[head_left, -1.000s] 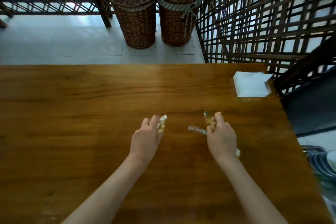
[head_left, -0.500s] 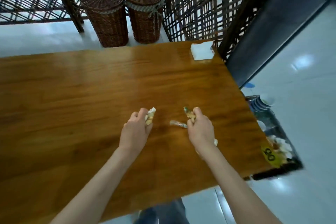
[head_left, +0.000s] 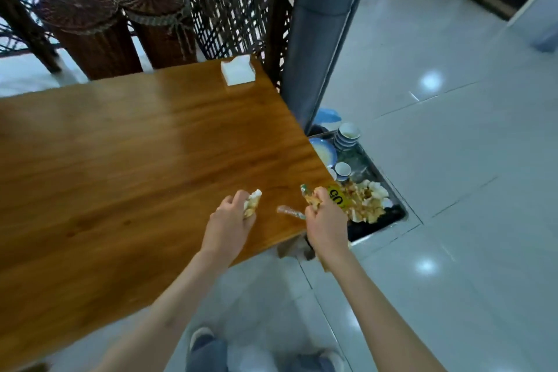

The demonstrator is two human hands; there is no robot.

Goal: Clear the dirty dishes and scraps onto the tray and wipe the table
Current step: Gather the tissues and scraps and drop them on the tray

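Observation:
My left hand [head_left: 231,220] grips a crumpled, stained napkin wad [head_left: 253,204] above the wooden table [head_left: 126,166] near its right end. My right hand [head_left: 324,219] grips a bunch of scraps [head_left: 308,195], with a clear plastic wrapper [head_left: 288,211] sticking out to the left, at the table's right corner. Below the table's right edge a metal tray [head_left: 379,175] sits low near the floor. It holds stacked blue-rimmed bowls [head_left: 347,134], a plate [head_left: 324,151], a small cup [head_left: 342,169], a heap of used napkins and scraps [head_left: 367,201] and a yellow numbered tag [head_left: 338,198].
A white napkin stack [head_left: 238,71] lies at the table's far right corner. Two wicker baskets [head_left: 99,36] stand behind the table by a lattice screen [head_left: 229,6]. A grey pillar [head_left: 314,39] rises beside the tray. Pale tiled floor [head_left: 453,160] spreads to the right.
The view has swung right and my body has shifted toward the table's right end. Both hands, still gripping their scraps, now sit near the corner, close to the tray.

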